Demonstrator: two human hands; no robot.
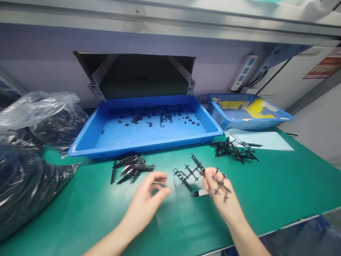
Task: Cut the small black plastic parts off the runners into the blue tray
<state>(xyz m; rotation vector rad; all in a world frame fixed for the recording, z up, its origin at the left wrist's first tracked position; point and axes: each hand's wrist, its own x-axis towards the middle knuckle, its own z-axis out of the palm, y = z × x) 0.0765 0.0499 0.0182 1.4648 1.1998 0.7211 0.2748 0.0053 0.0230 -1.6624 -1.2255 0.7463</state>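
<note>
My right hand (220,192) is closed on a black plastic sprue (191,173), a branching frame with toothed side bars that reaches out to the left of the fingers. More thin black branches lie across the back of this hand. Below the fingers shows a small white piece with a black end (203,192); whether the hand holds it I cannot tell. My left hand (151,193) is empty, its thumb and fingers curved and apart, a short way left of the sprue. Just behind it lies a pile of black sprues (133,167) on the green table (176,231).
A blue tray (160,140) with scattered small black parts stands under a dark chute (144,76). At right are a tangle of black sprue frames (236,149), a pale sheet (274,140) and a blue basket (239,124). Plastic bags of black parts (29,185) fill the left side.
</note>
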